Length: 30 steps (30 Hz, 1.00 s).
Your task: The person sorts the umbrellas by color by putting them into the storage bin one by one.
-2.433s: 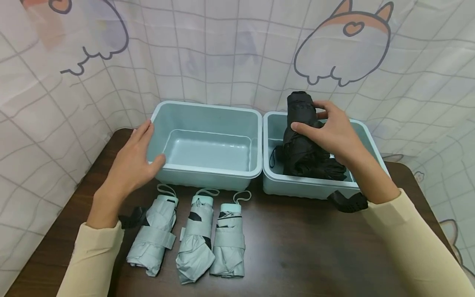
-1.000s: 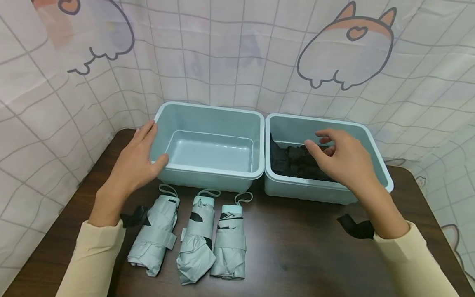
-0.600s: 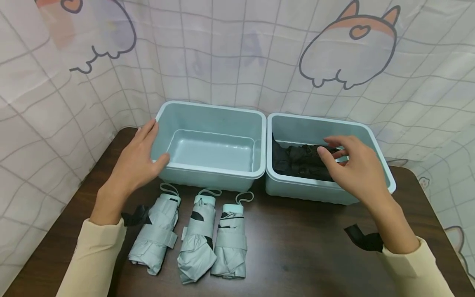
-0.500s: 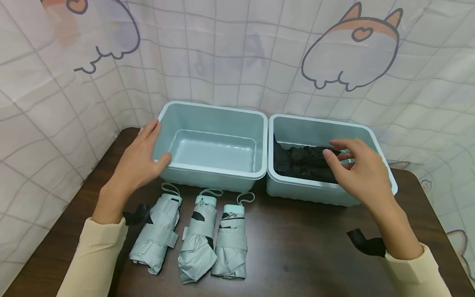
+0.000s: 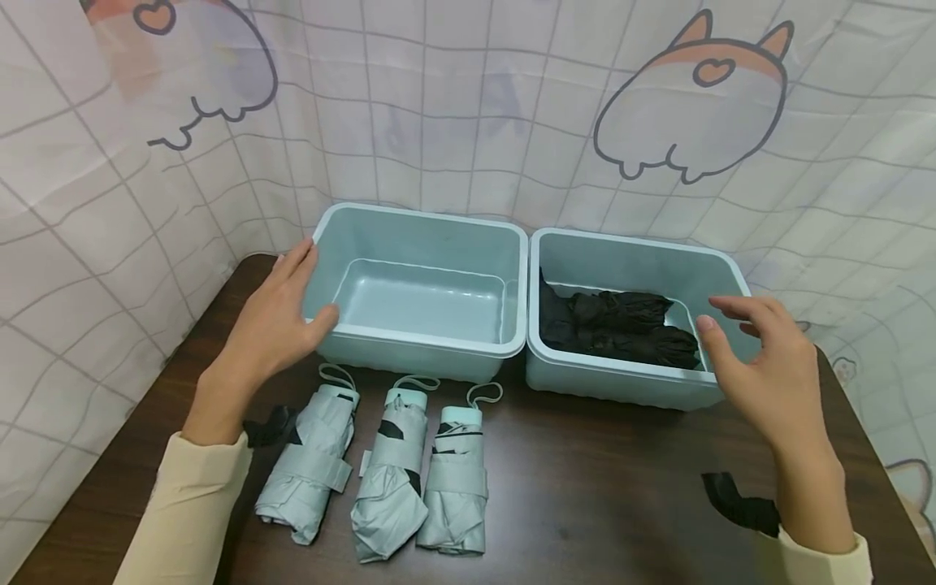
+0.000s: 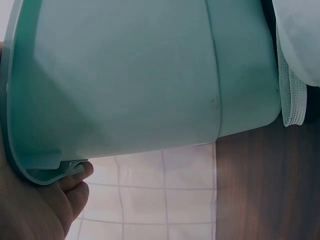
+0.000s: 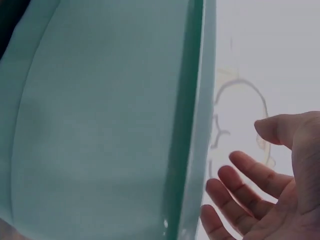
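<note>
My left hand point(image 5: 274, 317) rests at the left rim of the pale blue-green left bin point(image 5: 420, 337), fingers extended and thumb over the front edge. In the left wrist view its fingertips point(image 6: 77, 197) lie by the rim's corner. My right hand point(image 5: 771, 374), fingers spread and holding nothing, hovers at the right end of the matching right bin point(image 5: 621, 370). Black folded umbrellas point(image 5: 621, 325) lie inside that bin, bunched toward its left side. The right wrist view shows the right hand point(image 7: 255, 195) loosely bent beside the bin's rim point(image 7: 197, 150).
Before the left bin, three folded grey-green umbrellas, a left one point(image 5: 310, 463), a middle one point(image 5: 391, 479) and a right one point(image 5: 455, 487), lie on the dark wooden table point(image 5: 585, 487), wrist loops toward the bins. A grid-patterned curtain point(image 5: 453, 106) hangs behind.
My right hand has let go of a black folded umbrella, now lying in the right bin, and has drawn back to the right. My left hand has stayed at the left bin's rim.
</note>
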Available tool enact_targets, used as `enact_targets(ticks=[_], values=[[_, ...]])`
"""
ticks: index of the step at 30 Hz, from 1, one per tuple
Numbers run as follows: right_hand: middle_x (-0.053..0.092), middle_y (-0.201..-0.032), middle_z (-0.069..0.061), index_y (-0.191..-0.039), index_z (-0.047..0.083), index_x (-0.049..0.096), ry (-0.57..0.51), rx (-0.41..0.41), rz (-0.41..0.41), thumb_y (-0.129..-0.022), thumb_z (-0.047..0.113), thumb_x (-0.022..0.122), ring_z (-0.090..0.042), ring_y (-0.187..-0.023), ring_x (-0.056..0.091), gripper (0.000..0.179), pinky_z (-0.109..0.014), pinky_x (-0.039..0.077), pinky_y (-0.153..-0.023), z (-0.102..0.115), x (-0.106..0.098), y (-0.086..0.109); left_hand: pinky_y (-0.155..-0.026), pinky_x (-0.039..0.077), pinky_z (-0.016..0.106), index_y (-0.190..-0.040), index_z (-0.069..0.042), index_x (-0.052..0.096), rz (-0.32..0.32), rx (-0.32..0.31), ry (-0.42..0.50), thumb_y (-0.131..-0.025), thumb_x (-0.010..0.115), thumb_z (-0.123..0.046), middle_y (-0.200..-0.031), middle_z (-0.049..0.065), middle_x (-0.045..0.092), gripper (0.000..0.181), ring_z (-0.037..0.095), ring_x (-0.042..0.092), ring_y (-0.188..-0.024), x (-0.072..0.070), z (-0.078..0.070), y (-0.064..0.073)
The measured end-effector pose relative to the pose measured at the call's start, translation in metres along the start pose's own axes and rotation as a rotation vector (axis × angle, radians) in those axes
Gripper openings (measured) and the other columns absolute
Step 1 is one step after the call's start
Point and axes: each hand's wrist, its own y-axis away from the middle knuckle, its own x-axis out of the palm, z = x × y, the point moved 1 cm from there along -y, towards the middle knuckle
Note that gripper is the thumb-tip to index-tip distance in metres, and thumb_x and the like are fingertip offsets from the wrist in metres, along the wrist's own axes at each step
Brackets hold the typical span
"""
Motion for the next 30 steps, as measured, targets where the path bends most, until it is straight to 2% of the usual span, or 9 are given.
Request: enact_targets(ticks=[2, 8, 15, 18, 21, 23, 25, 28, 30], values=[[0.068, -0.125, -0.011, -0.129, 0.003, 0.073, -0.013, 0.009, -0.026, -0.099, 0.014, 0.071, 0.024, -0.11, 0.043, 0.032, -0.003, 0.032, -0.097, -0.006, -0.002, 0.003, -0.122, 0.029, 0.075, -0.168, -0.002, 0.022, -0.004, 0.002, 0.003, -0.098, 0.055, -0.035, -0.177, 0.017, 0.021, 0.084, 0.055, 0.025, -0.159, 0.001, 0.0, 0.0], [0.055, -0.118, 0.035, -0.126, 0.004, 0.076, -0.044, 0.034, -0.087, -0.098, 0.014, 0.072, 0.022, -0.11, 0.049, 0.031, -0.003, 0.036, -0.097, -0.014, -0.01, 0.013, -0.122, 0.029, 0.075, -0.168, -0.003, 0.022, 0.012, 0.009, 0.033, -0.099, 0.056, -0.034, -0.178, 0.017, 0.021, 0.083, 0.055, 0.024, -0.159, 0.007, -0.001, 0.003], [0.049, -0.119, 0.045, -0.129, 0.007, 0.075, -0.018, 0.042, -0.083, -0.097, 0.018, 0.072, 0.024, -0.113, 0.045, 0.033, -0.005, 0.032, -0.097, -0.023, -0.011, 0.013, -0.122, 0.03, 0.075, -0.168, -0.002, 0.022, 0.013, 0.017, 0.019, -0.099, 0.056, -0.033, -0.177, 0.018, 0.021, 0.083, 0.056, 0.025, -0.158, 0.008, -0.003, 0.001], [0.05, -0.121, 0.04, -0.13, 0.007, 0.074, -0.006, 0.044, -0.068, -0.097, 0.018, 0.072, 0.025, -0.113, 0.043, 0.035, -0.005, 0.03, -0.097, -0.031, -0.01, 0.011, -0.121, 0.03, 0.075, -0.168, -0.001, 0.023, 0.007, 0.016, 0.007, -0.099, 0.056, -0.033, -0.177, 0.018, 0.022, 0.083, 0.055, 0.026, -0.158, 0.006, -0.004, 0.001], [0.064, -0.128, 0.015, -0.133, 0.005, 0.072, 0.012, 0.062, -0.04, -0.097, 0.019, 0.072, 0.023, -0.113, 0.041, 0.038, -0.004, 0.03, -0.096, -0.041, -0.008, 0.011, -0.122, 0.03, 0.074, -0.168, -0.001, 0.023, 0.008, 0.016, 0.003, -0.099, 0.056, -0.033, -0.177, 0.019, 0.022, 0.083, 0.055, 0.026, -0.158, 0.004, -0.004, 0.0], [0.065, -0.136, -0.005, -0.137, 0.006, 0.069, 0.039, 0.092, 0.003, -0.099, 0.022, 0.071, 0.008, -0.122, 0.051, 0.042, -0.008, 0.032, -0.098, -0.047, -0.008, 0.011, -0.122, 0.03, 0.074, -0.168, -0.001, 0.023, 0.008, 0.014, -0.004, -0.099, 0.056, -0.034, -0.177, 0.019, 0.022, 0.083, 0.055, 0.026, -0.158, 0.003, -0.003, 0.0], [0.058, -0.145, -0.023, -0.144, 0.004, 0.063, 0.057, 0.118, 0.071, -0.1, 0.025, 0.069, -0.016, -0.131, 0.055, 0.048, -0.026, 0.041, -0.108, -0.052, -0.008, 0.01, -0.122, 0.03, 0.074, -0.168, -0.001, 0.022, 0.007, 0.011, -0.009, -0.099, 0.056, -0.034, -0.177, 0.019, 0.022, 0.083, 0.055, 0.026, -0.158, 0.001, -0.003, 0.0], [0.048, -0.154, -0.03, -0.151, 0.003, 0.055, 0.058, 0.141, 0.146, -0.102, 0.028, 0.065, -0.054, -0.133, 0.047, 0.056, -0.066, 0.041, -0.108, -0.058, -0.007, 0.009, -0.122, 0.031, 0.074, -0.168, -0.001, 0.023, 0.001, 0.005, -0.012, -0.098, 0.056, -0.033, -0.177, 0.019, 0.022, 0.083, 0.055, 0.027, -0.158, 0.0, -0.003, 0.001], [0.043, -0.157, -0.032, -0.154, 0.002, 0.051, 0.044, 0.143, 0.168, -0.102, 0.029, 0.064, -0.059, -0.133, 0.043, 0.06, -0.081, 0.034, -0.1, -0.061, -0.006, 0.007, -0.122, 0.03, 0.074, -0.168, -0.001, 0.023, -0.005, 0.004, -0.01, -0.098, 0.056, -0.033, -0.177, 0.019, 0.022, 0.083, 0.055, 0.027, -0.158, -0.001, -0.003, 0.001]])
